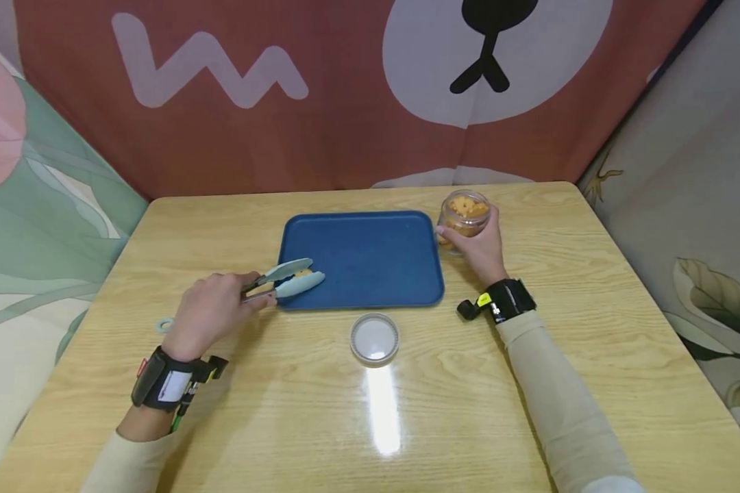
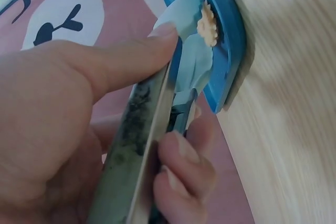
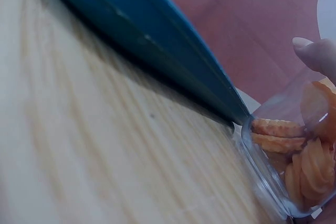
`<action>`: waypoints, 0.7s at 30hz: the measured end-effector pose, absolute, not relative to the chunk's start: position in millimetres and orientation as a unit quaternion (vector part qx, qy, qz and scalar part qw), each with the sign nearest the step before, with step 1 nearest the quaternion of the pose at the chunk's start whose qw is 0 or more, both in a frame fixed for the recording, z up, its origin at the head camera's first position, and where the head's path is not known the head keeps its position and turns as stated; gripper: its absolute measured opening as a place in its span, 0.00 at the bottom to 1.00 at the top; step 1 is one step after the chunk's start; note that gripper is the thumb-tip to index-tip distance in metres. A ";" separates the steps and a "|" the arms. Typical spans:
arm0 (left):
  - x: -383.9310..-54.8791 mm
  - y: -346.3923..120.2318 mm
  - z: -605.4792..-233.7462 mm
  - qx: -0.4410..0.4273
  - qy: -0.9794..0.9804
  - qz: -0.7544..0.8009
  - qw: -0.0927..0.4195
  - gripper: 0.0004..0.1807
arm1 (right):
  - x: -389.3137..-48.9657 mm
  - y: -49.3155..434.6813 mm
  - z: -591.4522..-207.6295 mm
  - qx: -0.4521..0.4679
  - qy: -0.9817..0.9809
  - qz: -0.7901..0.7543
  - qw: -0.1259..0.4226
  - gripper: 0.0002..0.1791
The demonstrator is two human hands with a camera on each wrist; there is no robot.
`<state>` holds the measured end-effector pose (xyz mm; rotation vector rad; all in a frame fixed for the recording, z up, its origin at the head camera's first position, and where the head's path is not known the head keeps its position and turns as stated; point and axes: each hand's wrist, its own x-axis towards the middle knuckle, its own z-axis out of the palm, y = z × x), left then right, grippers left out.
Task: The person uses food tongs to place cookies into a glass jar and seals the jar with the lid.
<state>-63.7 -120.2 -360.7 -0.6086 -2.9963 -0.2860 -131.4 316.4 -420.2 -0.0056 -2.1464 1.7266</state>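
My left hand [image 1: 212,308] grips a pair of tongs [image 1: 271,279] with pale blue-green tips and metal arms. Between the tips sits a ridged, golden cookie [image 2: 208,23], over the near left corner of a blue tray [image 1: 376,260]; whether it touches the tray I cannot tell. At the tray's right end, my right hand [image 1: 484,250] holds a clear jar [image 1: 450,222] of cookies, thumb on the near left side. In the right wrist view, several cookies [image 3: 310,177] show through the jar's wall, and just the thumb [image 3: 317,56] is visible.
A round lid [image 1: 375,339] lies on the wooden table [image 1: 444,411] just in front of the tray. A small pale blue ring [image 1: 164,325] shows beside my left wrist. Behind the table's far edge hangs a reddish printed cloth [image 1: 345,137].
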 end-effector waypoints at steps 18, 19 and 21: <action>-83.4 -64.2 -332.4 -0.280 -0.946 -0.119 0.113 0.26 | -146.1 324.6 -442.9 -0.001 -0.766 0.613 0.196 0.51; -85.5 -57.8 -328.8 -0.286 -0.943 -0.123 0.114 0.26 | -148.8 326.3 -446.3 -0.001 -0.766 0.612 0.197 0.51; -90.5 -44.7 -322.0 -0.296 -0.938 -0.131 0.121 0.23 | -150.1 326.9 -446.4 -0.004 -0.766 0.612 0.197 0.51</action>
